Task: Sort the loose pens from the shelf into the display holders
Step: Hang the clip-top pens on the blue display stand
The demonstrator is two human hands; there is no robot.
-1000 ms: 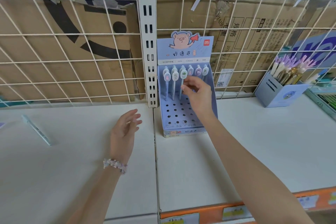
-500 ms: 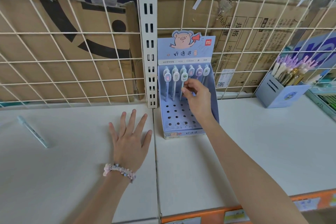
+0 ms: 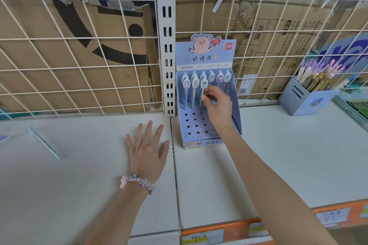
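Now right hand fingers pinching pen in display holder; left hand fingers spread on shelf.

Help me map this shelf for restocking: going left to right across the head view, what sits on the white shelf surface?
Loose pale-blue pen → left hand with straight fingers spread → blue cardboard pig-printed pen display, where the right hand pinches a pen → grey-blue holder of purple-topped pens.
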